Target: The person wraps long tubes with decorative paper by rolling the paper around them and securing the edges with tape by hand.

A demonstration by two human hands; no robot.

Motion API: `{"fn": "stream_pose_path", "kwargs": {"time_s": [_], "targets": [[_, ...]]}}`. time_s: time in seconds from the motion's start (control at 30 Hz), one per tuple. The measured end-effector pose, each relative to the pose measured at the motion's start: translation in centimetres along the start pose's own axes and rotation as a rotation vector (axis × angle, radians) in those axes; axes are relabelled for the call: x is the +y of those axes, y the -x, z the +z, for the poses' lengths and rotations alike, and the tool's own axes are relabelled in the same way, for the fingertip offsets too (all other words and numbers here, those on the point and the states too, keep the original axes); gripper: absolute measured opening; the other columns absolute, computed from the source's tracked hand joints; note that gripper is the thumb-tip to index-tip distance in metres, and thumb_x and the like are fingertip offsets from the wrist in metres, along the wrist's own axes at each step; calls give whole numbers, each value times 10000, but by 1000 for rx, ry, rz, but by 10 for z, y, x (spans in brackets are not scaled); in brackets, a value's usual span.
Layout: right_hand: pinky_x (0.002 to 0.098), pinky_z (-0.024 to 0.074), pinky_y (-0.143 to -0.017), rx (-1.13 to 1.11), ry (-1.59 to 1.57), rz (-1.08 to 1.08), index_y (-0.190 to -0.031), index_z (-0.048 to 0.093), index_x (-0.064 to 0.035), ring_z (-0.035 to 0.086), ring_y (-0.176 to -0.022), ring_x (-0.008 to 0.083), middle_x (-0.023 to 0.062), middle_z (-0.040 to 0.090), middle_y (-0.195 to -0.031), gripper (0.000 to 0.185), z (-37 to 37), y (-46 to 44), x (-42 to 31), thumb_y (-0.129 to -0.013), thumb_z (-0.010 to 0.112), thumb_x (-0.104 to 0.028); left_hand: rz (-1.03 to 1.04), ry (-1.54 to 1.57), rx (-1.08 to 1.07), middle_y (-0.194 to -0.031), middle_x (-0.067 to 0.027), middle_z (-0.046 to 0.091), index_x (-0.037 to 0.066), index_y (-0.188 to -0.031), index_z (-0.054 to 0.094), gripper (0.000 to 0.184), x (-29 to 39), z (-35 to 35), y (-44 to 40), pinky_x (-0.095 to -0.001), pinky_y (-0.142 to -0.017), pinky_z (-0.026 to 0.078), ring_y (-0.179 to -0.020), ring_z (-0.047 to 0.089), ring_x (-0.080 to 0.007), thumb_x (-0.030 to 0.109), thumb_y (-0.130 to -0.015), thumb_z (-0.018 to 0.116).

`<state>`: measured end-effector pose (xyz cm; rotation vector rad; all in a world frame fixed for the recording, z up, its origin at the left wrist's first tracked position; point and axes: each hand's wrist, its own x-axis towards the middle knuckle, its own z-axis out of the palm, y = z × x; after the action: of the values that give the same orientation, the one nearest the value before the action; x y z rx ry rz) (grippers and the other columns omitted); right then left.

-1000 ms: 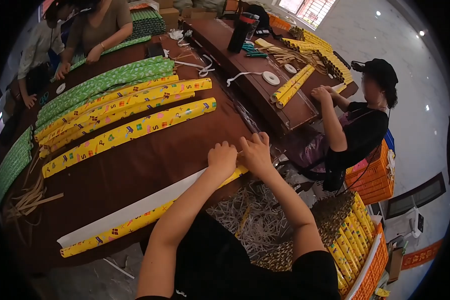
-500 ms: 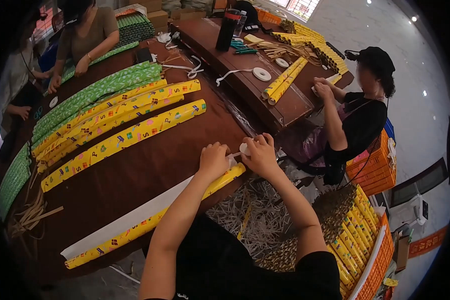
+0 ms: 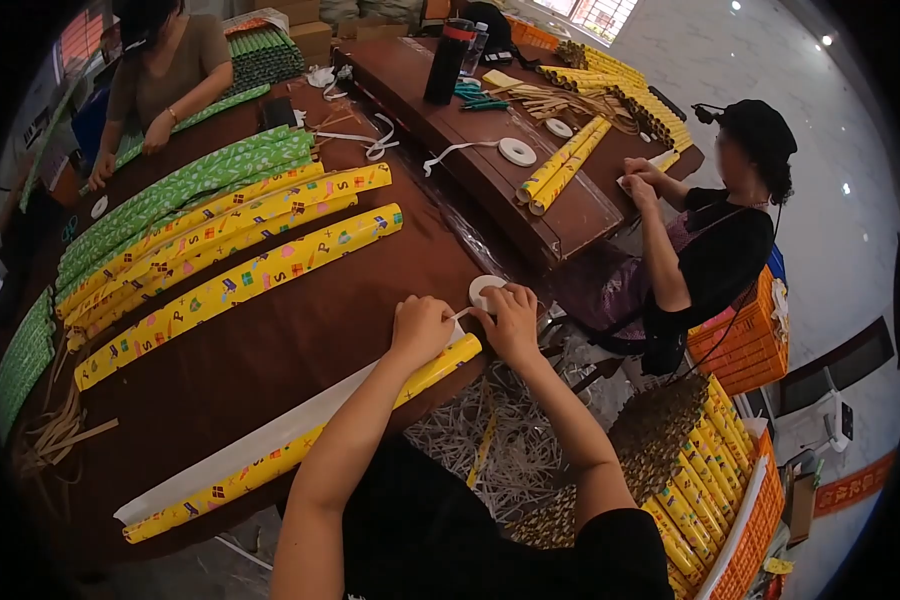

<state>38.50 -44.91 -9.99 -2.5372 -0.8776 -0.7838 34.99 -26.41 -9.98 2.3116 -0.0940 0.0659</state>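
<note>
A partly rolled yellow printed sheet (image 3: 270, 462) lies along the near table edge, its white inner side showing. My left hand (image 3: 422, 328) is closed at the sheet's right end, with a narrow white strip between it and my right hand. My right hand (image 3: 510, 325) has its fingers curled on a white tape roll (image 3: 485, 291), which rests on the brown table (image 3: 270, 370). Beyond the sheet, a yellow printed roll (image 3: 240, 290) lies beside more yellow rolls (image 3: 210, 240) and green printed rolls (image 3: 185, 190).
A co-worker in a black cap (image 3: 725, 220) handles a roll at the right; another person (image 3: 165, 80) leans over the far left. A black tumbler (image 3: 448, 68) stands on the second table (image 3: 410, 85). An orange crate (image 3: 745, 530) of yellow rolls and paper shreds (image 3: 500, 440) are at lower right.
My right hand has uncovered the white tape roll, now down on the table, with the strip stretched toward my left hand. One person at the far left has left the view.
</note>
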Motion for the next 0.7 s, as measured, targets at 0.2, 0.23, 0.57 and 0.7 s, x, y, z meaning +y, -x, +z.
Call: {"fn": "stream_pose_path", "kwargs": {"time_s": [0.2, 0.23, 0.57, 0.7], "targets": [[439, 370, -963, -178, -223, -207, -961, 689, -107, 520, -1133, 254, 30, 604, -1115, 208, -8, -25, 1, -757, 725, -130, 1, -43, 44, -867, -88, 703, 81, -863, 754, 162, -1, 4, -1, -417, -912, 396, -938, 573, -292, 210, -802, 675], [433, 375, -958, -257, -303, -251, -914, 702, -104, 514, -1140, 248, 22, 606, -1106, 162, -8, -28, 3, -753, 717, -116, -3, -60, 43, -866, -84, 704, 80, -863, 754, 174, -1, 3, -1, -411, -906, 396, -929, 579, -287, 222, -798, 677], [363, 452, -862, -362, -347, -441, -844, 704, -70, 560, -1008, 231, 40, 637, -993, 126, -3, -43, 19, -724, 722, -104, 23, -23, 68, -797, -55, 702, 96, -832, 756, 164, -2, 2, 0, -379, -894, 377, -893, 577, -249, 236, -794, 681], [368, 471, -846, -324, -376, -386, -808, 686, -57, 575, -971, 236, 45, 638, -961, 116, -2, -39, 17, -706, 732, -90, 2, -55, 64, -797, -40, 703, 121, -829, 758, 146, -2, 3, -1, -376, -869, 382, -898, 585, -236, 242, -797, 681]]}}
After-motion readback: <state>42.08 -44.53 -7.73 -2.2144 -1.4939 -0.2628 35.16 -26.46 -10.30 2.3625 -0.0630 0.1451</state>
